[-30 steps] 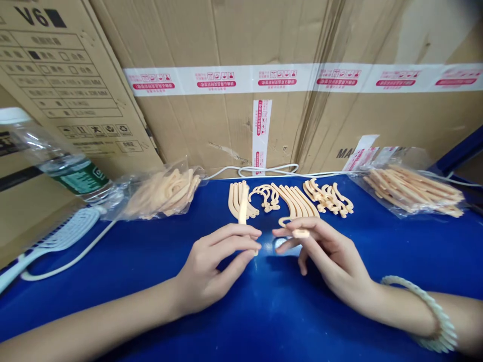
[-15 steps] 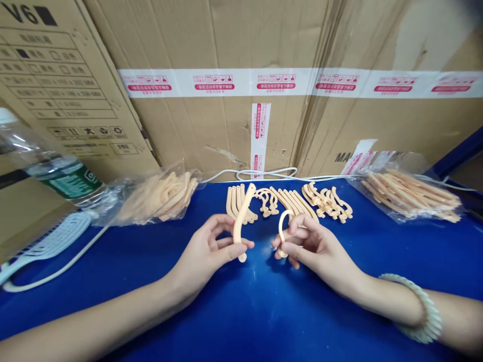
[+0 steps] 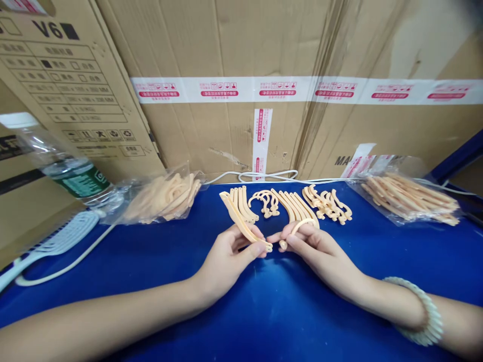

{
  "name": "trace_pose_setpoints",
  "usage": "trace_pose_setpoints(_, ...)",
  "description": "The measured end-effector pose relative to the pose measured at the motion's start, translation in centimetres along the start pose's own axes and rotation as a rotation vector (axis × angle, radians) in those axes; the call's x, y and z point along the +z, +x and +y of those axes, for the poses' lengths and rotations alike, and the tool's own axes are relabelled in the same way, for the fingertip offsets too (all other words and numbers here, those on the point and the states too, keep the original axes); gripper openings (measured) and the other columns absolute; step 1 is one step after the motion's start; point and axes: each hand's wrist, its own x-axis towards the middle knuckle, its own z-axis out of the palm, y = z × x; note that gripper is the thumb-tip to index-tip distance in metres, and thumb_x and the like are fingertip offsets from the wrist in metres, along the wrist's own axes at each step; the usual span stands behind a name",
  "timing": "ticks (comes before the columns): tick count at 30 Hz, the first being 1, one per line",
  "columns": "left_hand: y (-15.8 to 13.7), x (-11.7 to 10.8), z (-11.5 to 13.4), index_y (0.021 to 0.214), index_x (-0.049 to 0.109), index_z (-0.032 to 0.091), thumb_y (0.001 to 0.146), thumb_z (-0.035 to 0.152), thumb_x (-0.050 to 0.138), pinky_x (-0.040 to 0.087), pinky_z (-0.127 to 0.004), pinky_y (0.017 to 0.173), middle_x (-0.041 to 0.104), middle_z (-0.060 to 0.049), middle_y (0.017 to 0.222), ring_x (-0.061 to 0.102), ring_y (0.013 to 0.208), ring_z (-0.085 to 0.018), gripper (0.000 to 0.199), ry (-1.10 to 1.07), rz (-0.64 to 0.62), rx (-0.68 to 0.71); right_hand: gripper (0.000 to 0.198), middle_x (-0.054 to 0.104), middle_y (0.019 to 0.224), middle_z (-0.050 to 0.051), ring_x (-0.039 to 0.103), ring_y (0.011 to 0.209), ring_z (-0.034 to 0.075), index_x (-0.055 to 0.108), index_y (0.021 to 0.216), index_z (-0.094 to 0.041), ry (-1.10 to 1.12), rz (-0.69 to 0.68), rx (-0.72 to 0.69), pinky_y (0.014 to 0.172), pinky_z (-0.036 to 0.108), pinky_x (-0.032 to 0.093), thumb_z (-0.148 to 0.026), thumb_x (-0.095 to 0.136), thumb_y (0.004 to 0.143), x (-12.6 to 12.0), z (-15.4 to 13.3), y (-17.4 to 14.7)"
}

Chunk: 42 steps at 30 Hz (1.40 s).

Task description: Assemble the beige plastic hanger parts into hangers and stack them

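Note:
My left hand [image 3: 236, 256] pinches a long, slightly bent beige plastic strip [image 3: 239, 218] near its lower end, which has a small forked tip with holes. Close on the right, my right hand [image 3: 311, 246] grips a hook-shaped beige plastic piece [image 3: 303, 223], its knobbed end facing the strip's tip. A small gap separates the two pieces. Behind the hands lie a left row of bent strips [image 3: 247, 206], a few curved hooks [image 3: 269, 203], a second row of strips [image 3: 296, 203] and a pile of small knobbed pieces [image 3: 328, 203].
Clear bags of beige parts lie at the left [image 3: 169, 198] and right [image 3: 411, 196]. A water bottle [image 3: 75, 171] and a pale blue hairbrush [image 3: 64, 239] are at far left. A white cable [image 3: 267, 176] runs before the cardboard boxes [image 3: 211, 136] on the blue tabletop [image 3: 279, 311].
My left hand has moved right and tipped the strip leftward, bringing its lower end near the hook. The hook in my right hand has turned to lie flatter. The view has shifted slightly.

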Motion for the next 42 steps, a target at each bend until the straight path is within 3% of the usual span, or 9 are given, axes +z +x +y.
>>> trace_pose_setpoints(2, -0.1, -0.2, -0.2, 0.087, 0.059, 0.018, 0.081, 0.027, 0.070, 0.053, -0.026, 0.074, 0.068, 0.000, 0.079, 0.065, 0.075, -0.014, 0.015, 0.018, -0.019, -0.004, 0.021, 0.070, 0.099, 0.006, 0.062, 0.082, 0.014, 0.056, 0.091, -0.021, 0.020, -0.012, 0.011, 0.081, 0.031, 0.051, -0.042, 0.056, 0.095, 0.1, 0.0, -0.1)
trace_pose_setpoints(5, -0.3, -0.3, -0.2, 0.085, 0.060, 0.018, 0.080, 0.025, 0.070, 0.053, -0.026, 0.073, 0.067, 0.001, 0.079, 0.065, 0.073, -0.013, 0.013, 0.024, -0.034, 0.012, 0.022, 0.067, 0.091, 0.004, 0.059, 0.071, 0.013, 0.051, 0.100, -0.022, 0.012, -0.092, 0.008, 0.064, 0.026, 0.048, -0.043, 0.046, 0.100, 0.1, 0.0, -0.1)
trace_pose_setpoints(9, -0.3, -0.1, -0.1, 0.084, 0.060, 0.018, 0.079, 0.023, 0.070, 0.053, -0.025, 0.071, 0.066, 0.002, 0.076, 0.064, 0.071, -0.012, 0.012, 0.001, -0.021, 0.018, 0.028, 0.058, 0.080, 0.001, 0.044, 0.056, 0.008, 0.059, 0.095, -0.018, -0.118, -0.202, -0.001, 0.052, 0.023, 0.035, -0.042, 0.045, 0.100, -0.1, -0.4, 0.0)
trace_pose_setpoints(18, -0.4, 0.1, 0.6, 0.082, 0.059, 0.017, 0.078, 0.024, 0.071, 0.053, -0.023, 0.068, 0.065, 0.002, 0.075, 0.063, 0.068, -0.011, 0.014, 0.002, 0.016, -0.016, 0.031, 0.029, 0.061, -0.008, 0.025, 0.052, 0.008, 0.046, 0.080, -0.020, 0.024, -0.006, 0.043, 0.047, 0.020, 0.026, -0.046, 0.060, 0.092, 0.1, 0.2, -0.3)
trace_pose_setpoints(21, -0.4, 0.1, 0.5, 0.082, 0.059, 0.016, 0.078, 0.024, 0.070, 0.052, -0.023, 0.068, 0.064, 0.002, 0.073, 0.062, 0.067, -0.011, 0.014, 0.001, 0.017, -0.009, 0.032, 0.037, 0.065, -0.005, 0.031, 0.055, 0.009, 0.051, 0.091, -0.021, 0.088, -0.031, 0.038, 0.048, 0.020, 0.033, -0.051, 0.044, 0.098, 0.2, 0.4, -0.3)
trace_pose_setpoints(24, -0.3, 0.1, 0.4, 0.082, 0.059, 0.017, 0.078, 0.024, 0.071, 0.052, -0.023, 0.068, 0.064, 0.002, 0.073, 0.061, 0.067, -0.011, 0.014, -0.008, 0.010, -0.004, 0.037, 0.041, 0.076, -0.002, 0.036, 0.061, 0.011, 0.050, 0.101, -0.022, 0.003, -0.067, 0.060, 0.049, 0.020, 0.036, -0.055, 0.035, 0.100, 0.2, 0.1, -0.4)
trace_pose_setpoints(29, -0.4, 0.0, 0.2, 0.084, 0.059, 0.017, 0.078, 0.023, 0.071, 0.053, -0.025, 0.068, 0.065, 0.002, 0.075, 0.062, 0.068, -0.012, 0.015, -0.003, -0.016, -0.008, 0.047, 0.037, 0.069, -0.004, 0.031, 0.058, 0.010, 0.054, 0.095, -0.020, -0.197, -0.151, 0.072, 0.052, 0.021, 0.033, -0.054, 0.021, 0.103, -0.1, -0.7, -0.9)
trace_pose_setpoints(34, -0.5, 0.0, 0.1, 0.085, 0.060, 0.017, 0.079, 0.024, 0.071, 0.053, -0.024, 0.069, 0.065, 0.002, 0.076, 0.063, 0.069, -0.011, 0.015, 0.000, -0.028, -0.007, 0.035, 0.038, 0.067, -0.006, 0.034, 0.053, 0.007, 0.059, 0.097, -0.018, -0.148, -0.193, 0.055, 0.049, 0.020, 0.032, -0.049, 0.043, 0.100, -0.5, -0.6, -0.7)
trace_pose_setpoints(42, -0.3, -0.1, 0.0, 0.086, 0.060, 0.017, 0.081, 0.024, 0.070, 0.053, -0.023, 0.069, 0.066, 0.002, 0.076, 0.063, 0.070, -0.011, 0.013, 0.010, -0.047, -0.005, 0.023, 0.062, 0.071, -0.001, 0.063, 0.059, 0.010, 0.067, 0.086, -0.016, -0.053, -0.039, 0.066, 0.061, 0.023, 0.053, -0.037, 0.076, 0.079, -0.7, -0.3, 0.2)
